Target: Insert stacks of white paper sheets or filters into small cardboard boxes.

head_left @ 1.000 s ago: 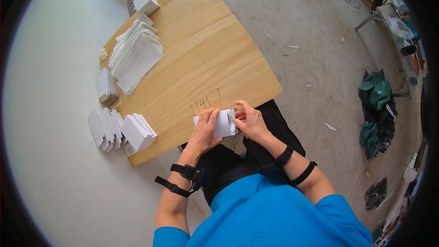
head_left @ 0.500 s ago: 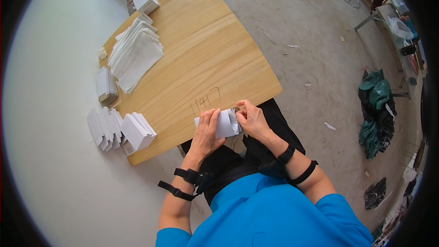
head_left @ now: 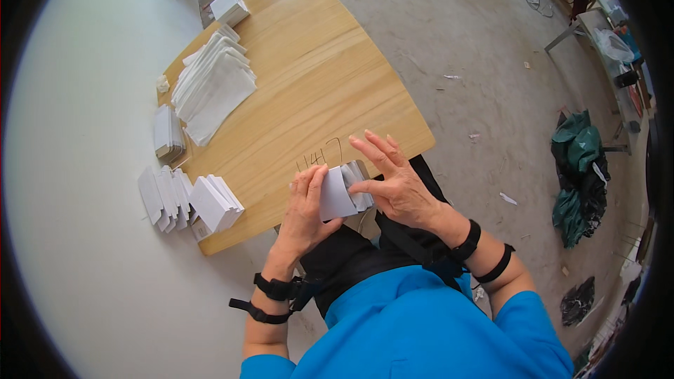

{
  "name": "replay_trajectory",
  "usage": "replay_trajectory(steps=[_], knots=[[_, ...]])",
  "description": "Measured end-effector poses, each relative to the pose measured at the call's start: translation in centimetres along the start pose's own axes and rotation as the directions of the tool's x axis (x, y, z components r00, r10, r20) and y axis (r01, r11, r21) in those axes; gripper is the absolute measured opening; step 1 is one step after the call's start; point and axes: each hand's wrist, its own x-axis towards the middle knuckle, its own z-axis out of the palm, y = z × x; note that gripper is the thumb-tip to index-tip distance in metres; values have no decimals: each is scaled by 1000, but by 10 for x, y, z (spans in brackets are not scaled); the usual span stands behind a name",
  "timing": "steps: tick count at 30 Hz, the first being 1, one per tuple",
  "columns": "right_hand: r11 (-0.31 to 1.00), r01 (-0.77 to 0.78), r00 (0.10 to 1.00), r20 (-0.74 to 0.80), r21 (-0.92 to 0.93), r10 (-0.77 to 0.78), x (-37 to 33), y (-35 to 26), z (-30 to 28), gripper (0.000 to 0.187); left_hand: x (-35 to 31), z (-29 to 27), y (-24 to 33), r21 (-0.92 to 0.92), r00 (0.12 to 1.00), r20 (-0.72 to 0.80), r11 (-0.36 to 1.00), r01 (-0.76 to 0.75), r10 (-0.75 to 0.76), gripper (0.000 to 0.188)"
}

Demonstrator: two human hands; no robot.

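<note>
At the near edge of the table, my left hand (head_left: 303, 207) grips a small white box (head_left: 335, 200) from its left side, fingers on top and thumb along the near side. The box's right end is open, and crumpled white sheet-like material (head_left: 357, 186) shows inside it. My right hand (head_left: 404, 189) is at that end with its fingers spread. Its thumb touches the material at the opening; nothing is gripped between the fingers.
On the wooden table (head_left: 316, 84), a fanned pile of white sheets (head_left: 214, 88) lies at the far left. Stacks of white boxes (head_left: 216, 203) stand along the left edge, with another stack (head_left: 229, 8) at the back. Dark green plastic bags (head_left: 577, 179) lie on the floor, right.
My right hand has gone from a pinch at the box's open end to spread fingers, with the thumb at the opening. More of the white material shows. My left hand keeps its hold.
</note>
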Motion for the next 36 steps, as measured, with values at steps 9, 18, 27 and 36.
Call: replay_trajectory(steps=[9,18,27,36], knots=[[948,299,952,93,-106,-290,-23,2,-14,40,1,-35,14,-209,921,387,977,38,47,95],[944,323,945,71,-64,-318,-25,-20,-38,31,14,-57,42,-262,867,474,965,-28,154,96],[872,-187,964,-86,453,251,-16,-41,-52,79,5,-13,35,-156,968,-233,979,-130,91,109],[886,-222,966,-32,408,257,29,23,51,46,1,106,-14,-344,676,-664,933,103,-319,102]])
